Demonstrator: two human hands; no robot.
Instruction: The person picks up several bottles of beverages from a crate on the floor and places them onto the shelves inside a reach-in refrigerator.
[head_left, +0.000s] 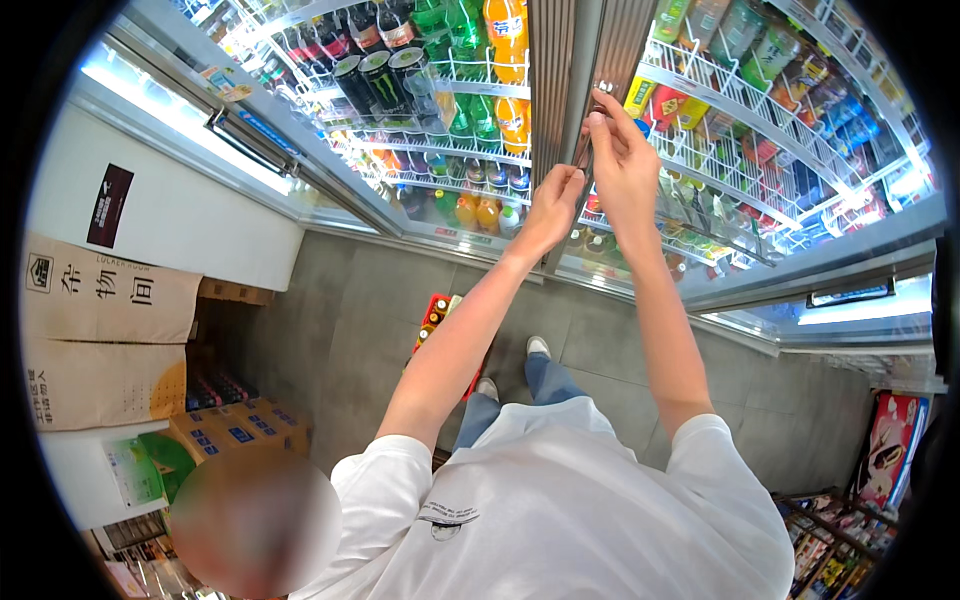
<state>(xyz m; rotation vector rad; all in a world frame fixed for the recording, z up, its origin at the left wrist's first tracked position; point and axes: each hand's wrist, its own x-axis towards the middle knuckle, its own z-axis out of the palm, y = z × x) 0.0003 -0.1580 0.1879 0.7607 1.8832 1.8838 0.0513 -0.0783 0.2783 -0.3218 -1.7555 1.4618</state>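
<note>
In the head view both my hands are raised at the upright between two glass-fronted drinks coolers. My left hand (550, 212) is at the brown ribbed strip (553, 82), its fingers curled; whether it grips something is unclear. Higher and to the right, my right hand (624, 161) has thumb and fingertips near the cooler's metal frame (589, 67); what they touch is too small to tell. Left of the hands, wire shelves hold black drink cans (382, 79) and orange soda bottles (511, 120). More bottles and packaged drinks (667, 105) fill the right cooler.
A red crate (474, 386) with bottles stands on the grey tiled floor (375, 300), beside my feet, partly behind my left arm. Printed cardboard boxes (240, 427) and a beige cloth curtain (120, 292) are at the left. An open cooler door (300, 169) slants out left.
</note>
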